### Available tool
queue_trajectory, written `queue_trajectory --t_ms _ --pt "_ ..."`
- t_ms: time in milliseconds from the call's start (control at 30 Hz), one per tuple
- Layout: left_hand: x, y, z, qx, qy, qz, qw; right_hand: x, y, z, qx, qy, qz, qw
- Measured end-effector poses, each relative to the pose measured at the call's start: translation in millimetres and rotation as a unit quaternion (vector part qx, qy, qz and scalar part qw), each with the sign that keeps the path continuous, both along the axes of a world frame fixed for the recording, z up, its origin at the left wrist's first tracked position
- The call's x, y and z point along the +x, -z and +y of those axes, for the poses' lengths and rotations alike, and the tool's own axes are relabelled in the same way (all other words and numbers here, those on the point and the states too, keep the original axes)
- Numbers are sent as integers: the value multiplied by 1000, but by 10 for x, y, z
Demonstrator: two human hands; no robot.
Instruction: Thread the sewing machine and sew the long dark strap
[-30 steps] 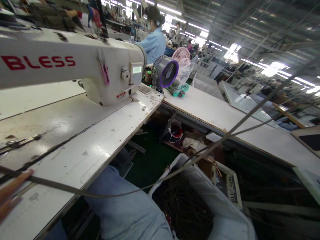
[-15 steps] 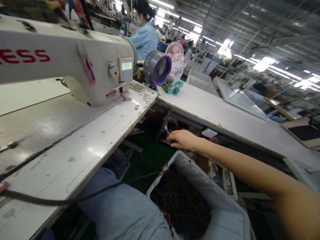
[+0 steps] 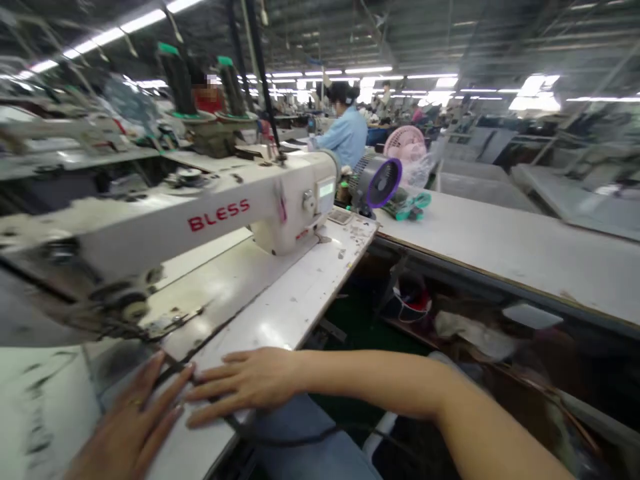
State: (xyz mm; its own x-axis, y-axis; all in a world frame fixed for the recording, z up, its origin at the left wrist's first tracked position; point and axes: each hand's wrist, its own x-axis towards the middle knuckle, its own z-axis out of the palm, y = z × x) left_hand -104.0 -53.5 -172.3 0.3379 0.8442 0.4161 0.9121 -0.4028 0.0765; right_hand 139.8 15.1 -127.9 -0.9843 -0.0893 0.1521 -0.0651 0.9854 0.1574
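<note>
My left hand lies flat on the white sewing table at the near edge, fingers apart, resting on a dark strap that runs across the table and droops over its edge. My right hand reaches in from the right and presses flat on the same strap, close beside the left hand. The white BLESS sewing machine stands behind both hands. Its needle end at the left is blurred.
A small purple-rimmed fan and a pink fan stand on the neighbouring white table to the right. A person in a light blue shirt works farther back. Clutter lies under the tables at right.
The view has swung left and up. My right hand has come back from the space under the neighbouring table and now lies on the strap beside my left hand. The white bin has left the view.
</note>
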Motion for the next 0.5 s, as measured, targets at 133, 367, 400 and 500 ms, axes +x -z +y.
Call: queue_trajectory --t_ms 133,367,400,500 --pt "33 -56 -49 -8 16 1 1000 -53 176 -56 -103 2 91 990" --pt "175 -212 -122 -59 -41 0 997 -109 233 -84 -256 -15 290 922" --pt "179 -212 -127 -65 -44 -5 997 -115 202 -78 -260 -22 299 918" --pt "185 -203 -131 -82 -50 -14 995 -119 120 -50 -255 -27 287 923"
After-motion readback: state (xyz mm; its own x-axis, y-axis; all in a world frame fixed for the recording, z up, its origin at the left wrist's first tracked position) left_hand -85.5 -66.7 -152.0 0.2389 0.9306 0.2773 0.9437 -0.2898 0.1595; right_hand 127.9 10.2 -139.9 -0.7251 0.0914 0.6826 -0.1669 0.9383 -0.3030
